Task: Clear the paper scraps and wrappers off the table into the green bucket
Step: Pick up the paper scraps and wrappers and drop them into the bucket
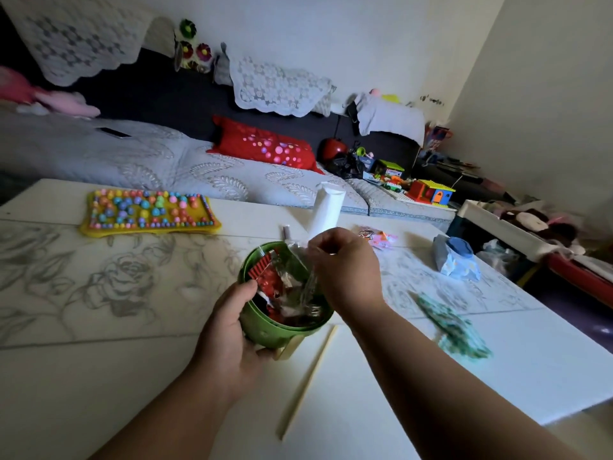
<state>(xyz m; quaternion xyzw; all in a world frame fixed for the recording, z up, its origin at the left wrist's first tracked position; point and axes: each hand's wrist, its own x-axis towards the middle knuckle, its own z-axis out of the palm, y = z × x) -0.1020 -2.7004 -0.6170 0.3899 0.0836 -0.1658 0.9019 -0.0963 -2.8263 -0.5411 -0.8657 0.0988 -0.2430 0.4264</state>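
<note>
The green bucket (265, 330) stands on the white table (99, 360), filled with red and clear wrappers (275, 280). My left hand (229, 333) grips the bucket's near left side, thumb over the rim. My right hand (345, 263) hovers over the bucket's right rim and pinches a clear plastic wrapper (306, 277) that hangs into the bucket. A pink printed wrapper (378, 237) lies on the table beyond the bucket. A green patterned wrapper (454, 327) lies to the right of my right forearm.
A wooden stick (308, 383) lies in front of the bucket. A white tube (326, 210) stands behind it. A yellow bead board (149, 210) is at the far left, a blue wet-wipe pack (457, 257) at the far right. A sofa runs behind the table.
</note>
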